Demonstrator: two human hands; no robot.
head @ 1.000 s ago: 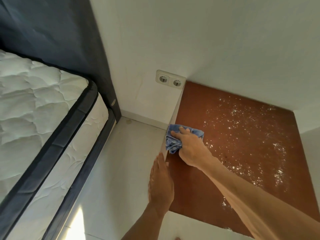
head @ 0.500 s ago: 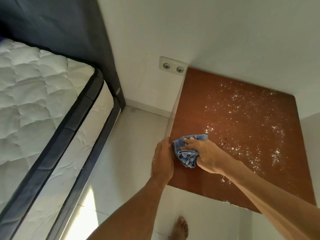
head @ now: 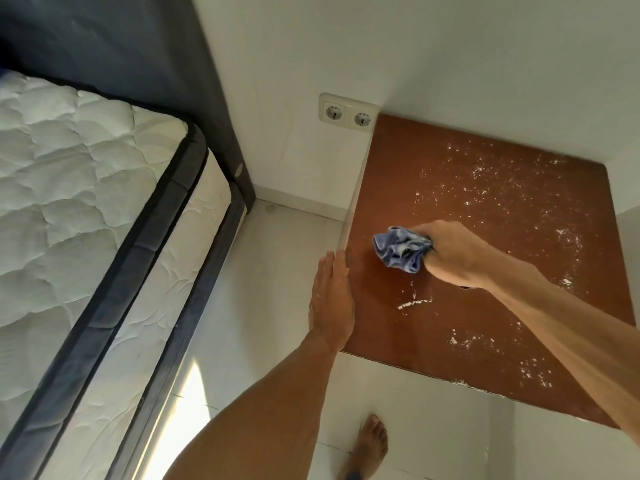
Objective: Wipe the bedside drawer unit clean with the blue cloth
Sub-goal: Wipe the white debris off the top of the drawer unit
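The bedside drawer unit has a brown top (head: 485,237) speckled with white dust and crumbs, with white sides. My right hand (head: 457,254) grips the crumpled blue cloth (head: 401,249) over the left part of the top. My left hand (head: 332,299) lies flat with straight fingers against the unit's left edge. A small line of white dust (head: 414,302) lies just in front of the cloth.
A mattress with a dark border (head: 86,237) fills the left, with a strip of white floor (head: 277,271) between it and the unit. A double wall socket (head: 346,114) sits above the unit's back left corner. My bare foot (head: 370,445) stands on the floor below.
My right hand has drawn the cloth from the left edge towards the front and then rightwards onto the top. My left hand stays against the unit's left edge. The view has shifted.
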